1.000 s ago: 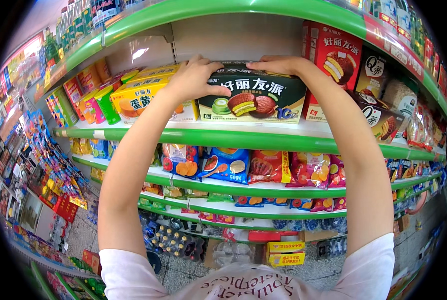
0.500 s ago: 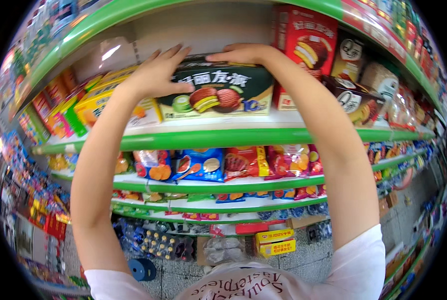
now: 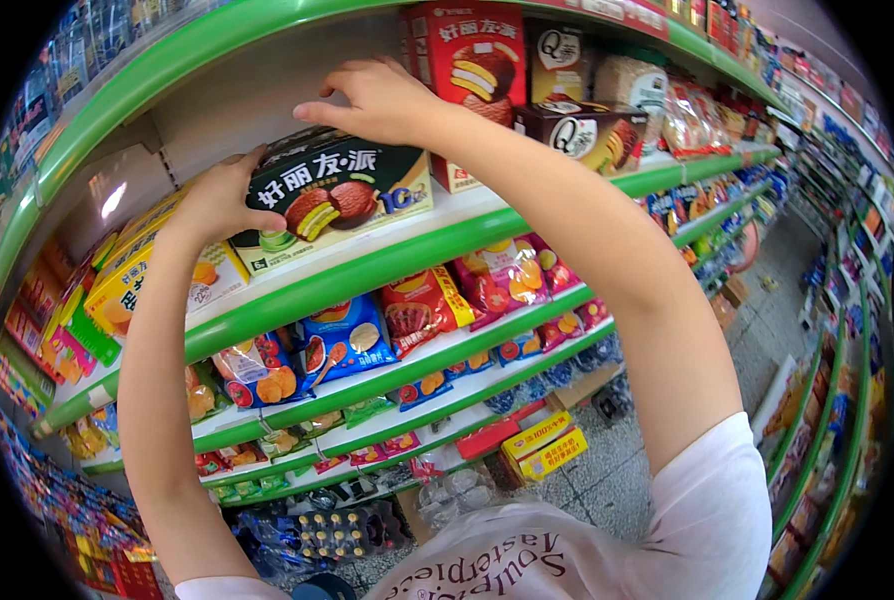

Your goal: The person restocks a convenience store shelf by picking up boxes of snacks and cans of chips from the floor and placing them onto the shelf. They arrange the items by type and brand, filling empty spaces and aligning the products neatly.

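A dark green box of chocolate pies [image 3: 342, 200] stands on the white shelf [image 3: 289, 277], its printed front toward me. At its left end is my left hand [image 3: 217, 205], the thumb on the front face and the fingers by the top edge, gripping that end. Above the box's right part, my right hand [image 3: 392, 100] holds nothing; its thumb and index finger are stretched out, and its other fingers are partly hidden. Close to the right wrist stands a tall red box of chocolate pies [image 3: 475, 60]. Yellow boxes [image 3: 127, 285] line up left of my left hand.
A green shelf edge [image 3: 367, 262] runs below the box, another green edge [image 3: 117, 125] arches above. Right of the red box lie a brown snack box [image 3: 592, 138] and bagged goods [image 3: 697, 120]. Chip bags [image 3: 342, 340] fill the shelf below; a yellow carton [image 3: 545, 447] sits near the floor.
The view has turned, so the shelf now slants up to the right. My right hand has lifted off the box's top, and my left has gone from the top to its left end.
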### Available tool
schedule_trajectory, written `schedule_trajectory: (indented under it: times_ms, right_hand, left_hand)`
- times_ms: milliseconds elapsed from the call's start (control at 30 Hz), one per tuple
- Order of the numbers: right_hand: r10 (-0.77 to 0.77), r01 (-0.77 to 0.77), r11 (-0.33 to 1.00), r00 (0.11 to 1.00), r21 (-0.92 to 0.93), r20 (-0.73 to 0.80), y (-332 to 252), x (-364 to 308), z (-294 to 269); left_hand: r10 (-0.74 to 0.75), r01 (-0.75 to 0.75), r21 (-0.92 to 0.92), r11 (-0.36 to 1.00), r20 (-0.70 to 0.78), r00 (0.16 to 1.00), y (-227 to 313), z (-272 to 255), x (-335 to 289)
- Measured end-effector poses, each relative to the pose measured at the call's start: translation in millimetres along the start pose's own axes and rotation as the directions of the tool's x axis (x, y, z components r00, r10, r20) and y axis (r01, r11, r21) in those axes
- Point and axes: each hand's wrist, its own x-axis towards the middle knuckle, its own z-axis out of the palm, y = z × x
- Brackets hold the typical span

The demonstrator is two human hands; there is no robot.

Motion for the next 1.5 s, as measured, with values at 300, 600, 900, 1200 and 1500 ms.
schedule_trajectory:
  times_ms: [300, 600, 900, 1200, 1500]
  right_hand:
    - [0.148, -0.150, 0.989, 0.988, -0.019, -0.053, -90, -231, -59]
    - [0.790, -0.826, 0.554, 0.560, 0.100, 0.248, -115, -434, -75]
    - [0.565, -0.691, 0.674, 0.710, 0.262, 0.421, -5, -485, -99]
    - [0.429, -0.697, 0.593, 0.697, 0.403, 0.575, 115, -538, -153]
    - [0.387, -0.796, 0.376, 0.600, 0.474, 0.701, 133, -595, -156]
  left_hand:
    - [0.056, -0.042, -0.204, 0.978, 0.061, 0.997, -6, -3, 4]
    - [0.011, 0.021, -0.249, 0.968, 0.128, 0.992, -2, 3, 11]
    - [-0.132, 0.150, 0.196, 0.969, -0.101, 0.986, 45, -24, 27]
    - [-0.064, 0.091, 0.064, 0.994, -0.334, 0.940, 287, 65, 116]
    - [-0.725, 0.173, -0.777, 0.605, -0.449, 0.522, 229, 56, 170]
